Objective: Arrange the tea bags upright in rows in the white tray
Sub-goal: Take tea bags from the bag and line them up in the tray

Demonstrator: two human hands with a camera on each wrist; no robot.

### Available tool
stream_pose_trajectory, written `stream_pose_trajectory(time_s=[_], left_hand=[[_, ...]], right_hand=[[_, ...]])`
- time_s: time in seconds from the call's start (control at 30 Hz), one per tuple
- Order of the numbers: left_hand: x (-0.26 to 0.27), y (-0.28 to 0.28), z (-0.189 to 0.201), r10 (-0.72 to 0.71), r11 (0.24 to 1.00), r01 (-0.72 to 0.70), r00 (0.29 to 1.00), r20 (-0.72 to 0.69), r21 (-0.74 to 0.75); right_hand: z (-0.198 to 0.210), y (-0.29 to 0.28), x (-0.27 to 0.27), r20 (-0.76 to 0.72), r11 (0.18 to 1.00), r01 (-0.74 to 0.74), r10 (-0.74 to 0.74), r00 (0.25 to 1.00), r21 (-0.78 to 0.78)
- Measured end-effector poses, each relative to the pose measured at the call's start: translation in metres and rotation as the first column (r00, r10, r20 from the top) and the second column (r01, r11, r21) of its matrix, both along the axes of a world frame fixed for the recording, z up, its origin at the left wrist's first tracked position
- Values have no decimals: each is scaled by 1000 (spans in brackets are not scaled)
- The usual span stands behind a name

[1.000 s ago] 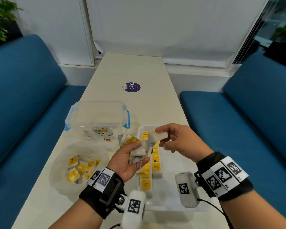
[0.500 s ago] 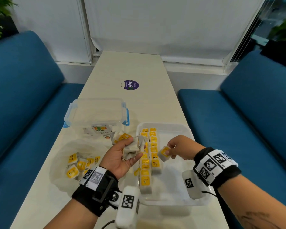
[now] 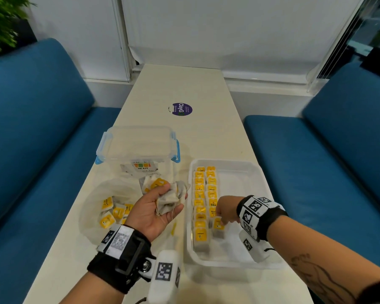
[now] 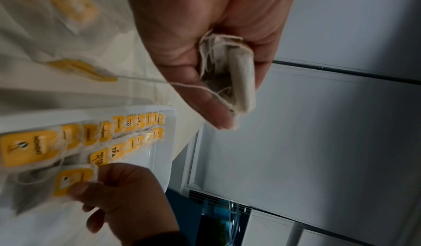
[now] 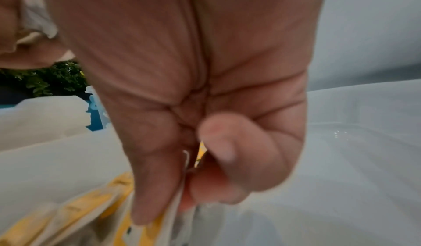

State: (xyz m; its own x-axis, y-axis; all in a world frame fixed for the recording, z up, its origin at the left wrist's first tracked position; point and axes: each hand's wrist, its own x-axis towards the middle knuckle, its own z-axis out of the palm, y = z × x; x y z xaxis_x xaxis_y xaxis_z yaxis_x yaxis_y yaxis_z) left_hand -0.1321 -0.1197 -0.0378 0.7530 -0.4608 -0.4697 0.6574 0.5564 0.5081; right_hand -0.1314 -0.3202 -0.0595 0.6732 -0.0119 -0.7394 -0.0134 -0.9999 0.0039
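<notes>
The white tray (image 3: 257, 263) lies at the table's right front, with two rows of upright yellow-tagged tea bags (image 3: 200, 200) along its left side. My right hand (image 3: 225, 212) is down inside the tray and pinches one tea bag (image 3: 218, 227) by its top at the near end of the second row; the pinch also shows on that tea bag (image 4: 70, 179) in the left wrist view. My left hand (image 3: 160, 207) hovers palm up left of the tray, fingers curled round a bunch of tea bags (image 3: 170, 199), one yellow tag (image 4: 82, 69) dangling on its string.
A clear plastic bag (image 3: 90, 207) with several loose tea bags lies at the left front. Behind it stands a lidded clear box with blue clips (image 3: 138, 148). A purple sticker (image 3: 182, 109) marks the table's middle. Blue benches flank both sides.
My right hand took one tea bag from the left hand's bunch, carried it right and down into the tray to the second row's near end. The left hand stayed about where it was.
</notes>
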Motion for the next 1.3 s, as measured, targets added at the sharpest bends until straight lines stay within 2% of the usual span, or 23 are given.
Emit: stream_pose_trajectory(time_s=[0.1, 0.23, 0.4, 0.53, 0.6, 0.73, 0.8, 0.87, 0.93, 1.0, 1.1, 1.2, 1.3], left_hand=[[-5, 0, -2, 4, 1000, -3, 1000, -17, 23], [-10, 1, -3, -3, 999, 3, 1000, 0, 54], [-12, 4, -8, -1, 997, 2, 1000, -13, 74], [-13, 5, -12, 9, 998, -6, 999, -38, 69], [-14, 4, -14, 8, 997, -5, 999, -47, 71], [-15, -1, -14, -21, 995, 24, 999, -39, 96], [-15, -4, -14, -40, 993, 45, 998, -49, 105], [-14, -6, -13, -54, 992, 60, 997, -54, 113], [-14, -10, -11, -68, 991, 73, 996, -50, 114], [-14, -11, -9, -69, 992, 73, 997, -47, 106], [-14, -13, -4, -75, 991, 78, 997, -31, 106], [-13, -14, -1, -63, 992, 65, 998, -20, 112], [-14, -14, 6, -63, 996, 65, 997, -42, 55]], right_hand=[[-6, -1, 11, 80, 996, 70, -73, 994, 49], [-10, 2, 19, 118, 989, 122, -131, 984, 82], [-14, 5, 24, -10, 987, 147, -146, 989, 59], [-14, -1, 24, 27, 973, 198, -202, 979, 119], [-13, -2, 21, 12, 978, 182, -184, 983, 104], [-11, -6, 19, 141, 969, 193, -215, 966, 153], [0, -4, 18, 119, 967, 199, -219, 968, 159], [12, -7, 18, 157, 932, 268, -311, 937, 245], [27, -12, 16, 243, 870, 282, -399, 884, 403], [44, -12, 9, 273, 791, 246, -457, 847, 560], [64, -3, -6, 263, 655, 107, -440, 859, 748], [70, 7, -20, 338, 635, -15, -392, 856, 773], [69, 15, -31, 451, 641, -124, -376, 810, 757]])
